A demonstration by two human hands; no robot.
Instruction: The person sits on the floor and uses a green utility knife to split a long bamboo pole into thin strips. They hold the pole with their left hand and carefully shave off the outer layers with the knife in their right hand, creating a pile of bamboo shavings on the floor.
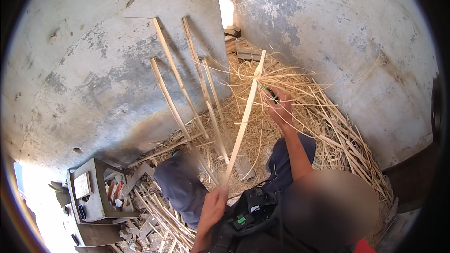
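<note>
My left hand point(213, 204) is closed round the lower end of a long pale wooden strip point(245, 117), which slants up and away between my knees. Near its far end, my right hand point(281, 106) grips a small knife-like tool point(270, 94) with a green and dark handle, close beside the strip. The tool's working edge cannot be made out. Long thin shavings point(300, 76) curl and fan out from the strip around the tool, several of them passing over my right hand and wrist.
Several wooden strips point(194, 56) lean against the worn left wall point(103, 42). Shavings point(243, 147) cover the floor, with a heap of split sticks point(349, 147) at the right wall. A wooden box point(96, 189) holding odds and ends stands at lower left, near more sticks point(164, 220).
</note>
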